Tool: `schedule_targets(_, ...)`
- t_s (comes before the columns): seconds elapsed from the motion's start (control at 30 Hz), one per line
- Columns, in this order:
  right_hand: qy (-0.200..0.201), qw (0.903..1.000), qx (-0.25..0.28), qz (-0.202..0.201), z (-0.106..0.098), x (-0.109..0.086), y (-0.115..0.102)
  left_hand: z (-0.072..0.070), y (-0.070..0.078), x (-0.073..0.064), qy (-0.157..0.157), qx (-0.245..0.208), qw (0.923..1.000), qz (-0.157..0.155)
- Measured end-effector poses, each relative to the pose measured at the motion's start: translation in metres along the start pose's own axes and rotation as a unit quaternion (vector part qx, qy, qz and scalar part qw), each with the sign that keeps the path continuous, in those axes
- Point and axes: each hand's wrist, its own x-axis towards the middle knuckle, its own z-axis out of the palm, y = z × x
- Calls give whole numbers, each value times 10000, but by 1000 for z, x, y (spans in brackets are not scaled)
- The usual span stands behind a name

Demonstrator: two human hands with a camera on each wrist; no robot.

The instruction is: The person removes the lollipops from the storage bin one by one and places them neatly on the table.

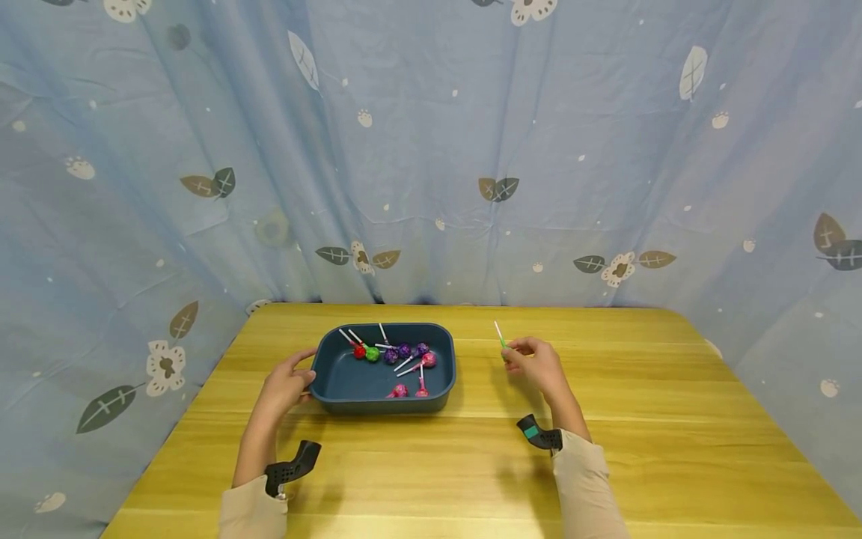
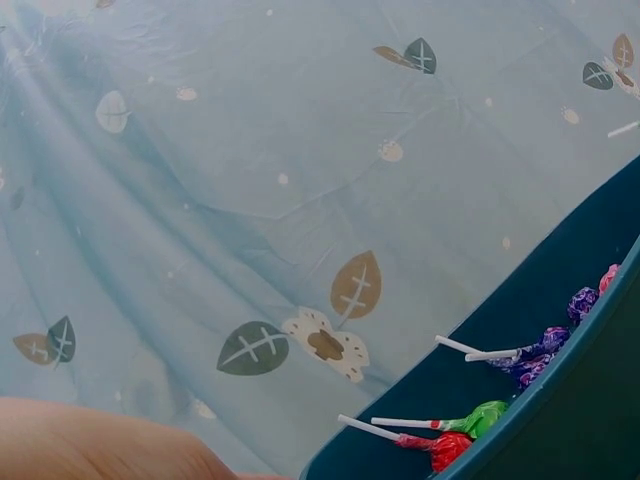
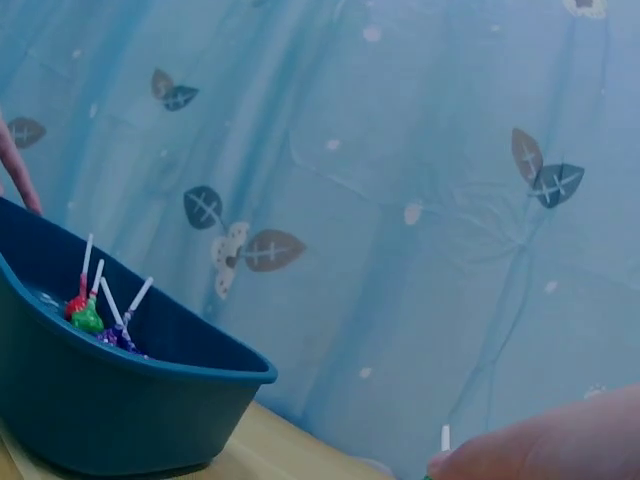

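Dark blue tray (image 1: 377, 406) in left hand (image 1: 283, 385), red lollipop (image 1: 360, 351), green lollipop (image 1: 373, 354), purple lollipops (image 1: 390, 357), pink lollipops (image 1: 429, 360) right of that grip, white-and-green stick (image 1: 500, 335) in right hand (image 1: 536, 365), yellow wood-grain table (image 1: 404, 464) below, beige sleeves (image 1: 252, 513) behind, pale-blue curtain (image 1: 417, 90) beyond, brown-and-grey leaves (image 1: 488, 189)

No text, brand or number can be read. Any print on the lollipop wrappers (image 1: 373, 355), left of centre in the head view, is too small to tell, as on the teal patch (image 1: 531, 432), lower right of centre.
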Motion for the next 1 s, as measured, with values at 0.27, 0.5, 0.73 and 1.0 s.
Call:
schedule_targets(0.27,-125,9989,-22,462,2,3,13,0,1,0,-29,-46,10000,10)
schedule_targets(0.5,-173,9984,-169,506,4,7,18,0,0,3,-30,-73,10000,-7)
schedule_targets(0.73,-108,9973,-449,565,5,5,18,1,1,3,-56,-96,9999,39)
schedule_targets(1.0,22,9964,-543,649,11,5,23,2,-1,2,-47,-96,9999,13)
